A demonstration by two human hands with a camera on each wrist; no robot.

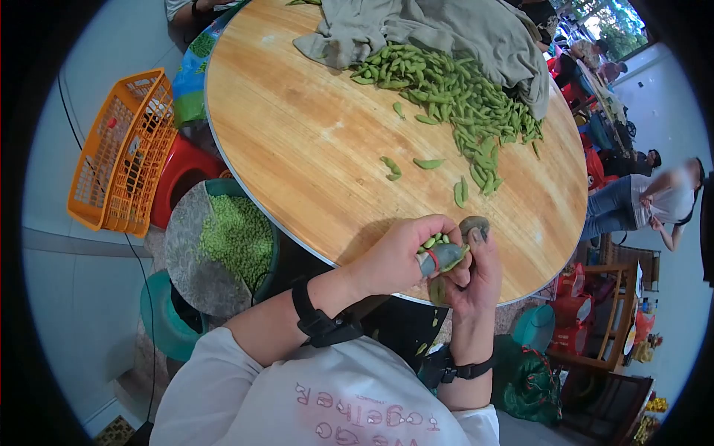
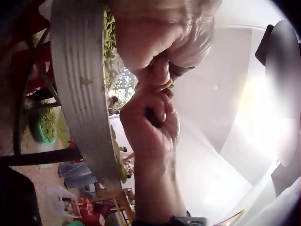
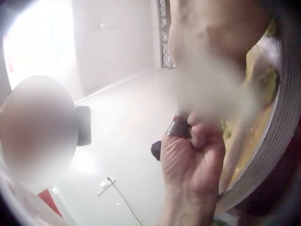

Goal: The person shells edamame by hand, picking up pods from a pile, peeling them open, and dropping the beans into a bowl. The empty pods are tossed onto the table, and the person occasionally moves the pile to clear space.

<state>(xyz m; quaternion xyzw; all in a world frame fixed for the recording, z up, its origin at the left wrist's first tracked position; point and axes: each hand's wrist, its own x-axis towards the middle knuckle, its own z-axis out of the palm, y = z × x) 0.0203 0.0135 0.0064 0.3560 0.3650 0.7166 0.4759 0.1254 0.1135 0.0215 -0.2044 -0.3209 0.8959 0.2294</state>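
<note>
Above the table's near edge, the left hand [image 1: 401, 251] curls round several shelled green beans [image 1: 437, 240]; a grey cover [image 1: 444, 257] with a red band is on its thumb. The right hand [image 1: 480, 273] meets it, fingers curled at a green pod [image 1: 462, 260] between the hands; a grey cover [image 1: 474, 225] is on one digit. Below the fingers hangs another pod [image 1: 437, 290]. In the left wrist view the right hand [image 2: 150, 120] touches the left hand [image 2: 162, 40]. The right wrist view has the left hand [image 3: 195, 155] below the blurred right hand [image 3: 211, 47].
On the round wooden table [image 1: 297, 141] lie a heap of pods [image 1: 446, 89], several loose pods and a grey cloth [image 1: 476, 37]. To the left stand a tub of shelled beans [image 1: 238, 234], a red stool [image 1: 175, 178] and an orange basket [image 1: 119, 160]. People are at the right.
</note>
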